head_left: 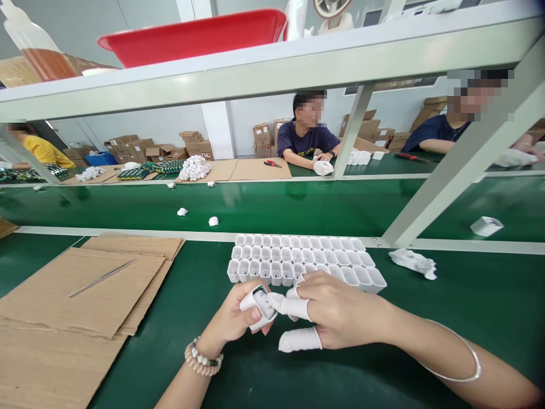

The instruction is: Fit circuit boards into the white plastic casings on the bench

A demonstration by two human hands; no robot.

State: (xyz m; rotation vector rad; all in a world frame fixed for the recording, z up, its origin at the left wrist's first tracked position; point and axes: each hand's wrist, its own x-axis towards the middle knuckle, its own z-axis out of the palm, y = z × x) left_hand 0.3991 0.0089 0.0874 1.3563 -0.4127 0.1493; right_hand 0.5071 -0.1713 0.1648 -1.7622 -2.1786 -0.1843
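Observation:
My left hand [238, 313] is wrapped round a small white plastic housing [247, 302], tilted with its open end facing right. Inside that opening a grey and dark insert shows; its details are too small to read. My right hand [336, 307] wears white finger cots, and the tip of its index finger touches the opening's edge. Its thumb is stretched out apart from the other fingers, with nothing gripped between them. Behind both hands stand rows of white open-topped housings [276, 272], partly hidden by my right hand.
Cardboard sheets [80, 289] with metal tweezers [101, 278] lie left. A crumpled white glove or cloth [413, 263] lies right. Beyond runs a green conveyor belt [272, 210] with a few white pieces. A shelf frame [238, 85] crosses above; co-workers [309, 139] sit opposite.

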